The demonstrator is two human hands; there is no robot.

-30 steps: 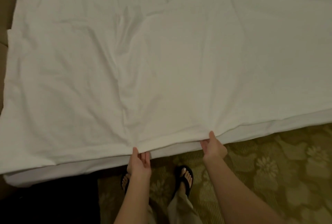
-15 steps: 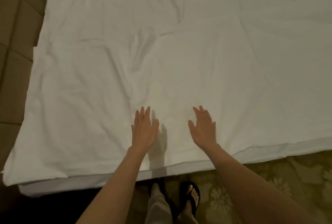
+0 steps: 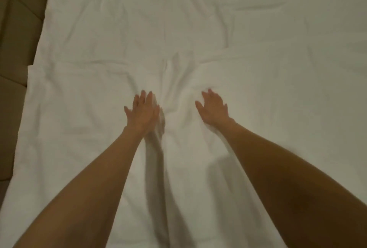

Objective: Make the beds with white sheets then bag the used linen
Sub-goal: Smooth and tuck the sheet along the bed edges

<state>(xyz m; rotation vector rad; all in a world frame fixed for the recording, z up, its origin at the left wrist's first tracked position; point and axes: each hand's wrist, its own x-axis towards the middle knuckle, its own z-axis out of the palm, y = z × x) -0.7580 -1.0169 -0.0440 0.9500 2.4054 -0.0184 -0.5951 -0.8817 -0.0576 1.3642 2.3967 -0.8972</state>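
Observation:
A white sheet covers the bed and fills nearly the whole view. It is creased, with a ridge of bunched cloth running between my hands. My left hand lies flat on the sheet near the middle, fingers stretched forward. My right hand rests palm down a little to the right, fingers spread. Both arms reach far over the bed. Neither hand holds anything.
A brown padded panel with stitched squares borders the bed along the left edge. The sheet's left edge steps outward about a third of the way down.
My hands let go of the sheet's near edge, then slid forward across it. The view moved over the bed, so the carpet and my feet dropped out of sight.

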